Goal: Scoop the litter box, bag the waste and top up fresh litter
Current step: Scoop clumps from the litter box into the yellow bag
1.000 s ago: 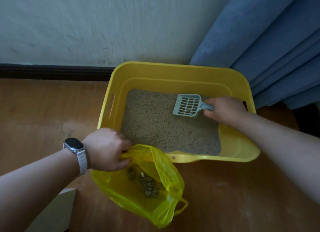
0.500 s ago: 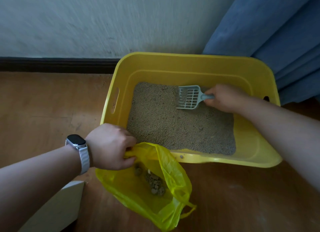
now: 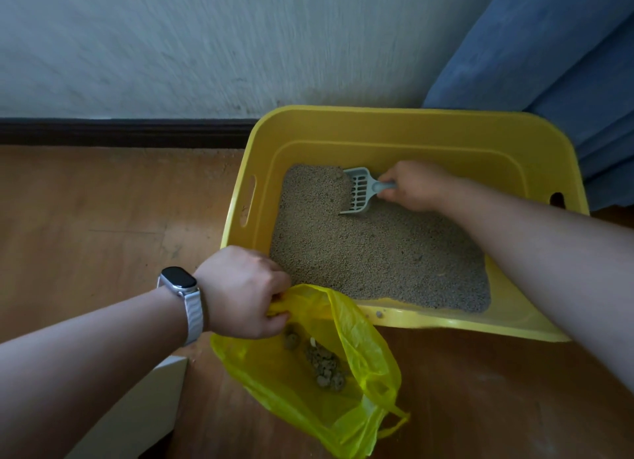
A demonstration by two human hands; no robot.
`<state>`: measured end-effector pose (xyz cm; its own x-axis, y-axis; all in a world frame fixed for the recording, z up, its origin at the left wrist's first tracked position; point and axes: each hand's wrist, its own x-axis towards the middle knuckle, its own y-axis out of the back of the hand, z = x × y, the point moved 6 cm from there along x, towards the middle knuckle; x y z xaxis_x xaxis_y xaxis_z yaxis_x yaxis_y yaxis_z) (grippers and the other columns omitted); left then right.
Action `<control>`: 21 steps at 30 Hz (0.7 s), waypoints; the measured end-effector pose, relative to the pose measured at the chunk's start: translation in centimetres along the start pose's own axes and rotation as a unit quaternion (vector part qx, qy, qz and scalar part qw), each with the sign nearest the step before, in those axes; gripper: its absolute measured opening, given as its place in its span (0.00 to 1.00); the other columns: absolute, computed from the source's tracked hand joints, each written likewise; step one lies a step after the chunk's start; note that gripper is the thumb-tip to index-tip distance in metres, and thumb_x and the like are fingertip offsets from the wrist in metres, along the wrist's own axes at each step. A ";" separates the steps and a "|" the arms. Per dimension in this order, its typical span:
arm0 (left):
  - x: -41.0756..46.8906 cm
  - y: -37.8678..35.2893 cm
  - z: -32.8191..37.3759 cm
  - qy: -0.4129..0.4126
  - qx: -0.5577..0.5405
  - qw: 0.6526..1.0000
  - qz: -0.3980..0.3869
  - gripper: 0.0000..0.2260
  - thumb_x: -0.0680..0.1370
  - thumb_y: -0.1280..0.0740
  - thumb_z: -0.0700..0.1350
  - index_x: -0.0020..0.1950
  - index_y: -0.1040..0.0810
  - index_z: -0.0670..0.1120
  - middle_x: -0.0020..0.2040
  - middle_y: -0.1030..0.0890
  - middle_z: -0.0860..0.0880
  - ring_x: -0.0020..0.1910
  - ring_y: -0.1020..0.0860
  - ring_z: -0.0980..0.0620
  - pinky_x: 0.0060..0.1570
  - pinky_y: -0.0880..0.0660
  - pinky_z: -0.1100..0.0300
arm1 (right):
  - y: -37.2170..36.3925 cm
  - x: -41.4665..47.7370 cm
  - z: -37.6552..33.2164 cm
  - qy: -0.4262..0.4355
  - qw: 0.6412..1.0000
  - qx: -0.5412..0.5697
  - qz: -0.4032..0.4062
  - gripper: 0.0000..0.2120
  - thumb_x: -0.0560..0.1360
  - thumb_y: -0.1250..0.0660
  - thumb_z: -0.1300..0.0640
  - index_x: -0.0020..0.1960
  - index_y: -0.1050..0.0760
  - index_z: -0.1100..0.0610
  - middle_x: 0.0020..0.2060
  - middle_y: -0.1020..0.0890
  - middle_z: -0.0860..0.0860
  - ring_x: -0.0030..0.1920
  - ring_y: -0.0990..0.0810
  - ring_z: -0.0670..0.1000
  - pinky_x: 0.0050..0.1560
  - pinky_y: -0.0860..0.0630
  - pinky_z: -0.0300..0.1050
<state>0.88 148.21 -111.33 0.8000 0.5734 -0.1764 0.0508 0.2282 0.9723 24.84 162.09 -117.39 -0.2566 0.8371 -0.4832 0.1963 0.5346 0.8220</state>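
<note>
A yellow litter box (image 3: pixel 404 129) stands on the wooden floor against the wall, holding tan litter (image 3: pixel 370 252). My right hand (image 3: pixel 417 186) grips the handle of a grey slotted scoop (image 3: pixel 360 191), whose front edge digs into the litter at the far side and pushes up a small heap. My left hand (image 3: pixel 243 292), with a watch on the wrist, grips the rim of a yellow plastic bag (image 3: pixel 356 342) just in front of the box's near edge. Dark waste clumps (image 3: pixel 324 364) lie at the bottom of the bag.
A blue curtain (image 3: pixel 555 60) hangs at the right behind the box. A white wall with a dark skirting board (image 3: pixel 123 131) runs along the back. A white object (image 3: pixel 137 414) shows at the lower left on the wooden floor (image 3: pixel 103 211).
The scoop has tipped down from above the litter and pushed into it toward the left. My left hand keeps hold of the bag. The view has shifted left.
</note>
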 end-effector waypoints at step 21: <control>0.0 -0.2 -0.2 0.026 -0.002 0.999 -0.021 0.16 0.66 0.38 0.62 0.33 0.26 0.50 0.30 0.23 0.51 0.31 0.23 0.46 0.27 0.26 0.56 | -2.9 1.4 -3.4 -0.003 0.993 0.117 0.028 0.15 0.78 0.36 0.46 0.61 0.21 0.52 0.52 0.18 0.51 0.50 0.21 0.54 0.55 0.25 0.52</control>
<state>0.79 148.33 -111.52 0.7648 0.6035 -0.2255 0.0817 0.2563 0.9631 20.72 161.34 -119.47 -0.2332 0.8670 -0.4404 0.4241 0.4983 0.7562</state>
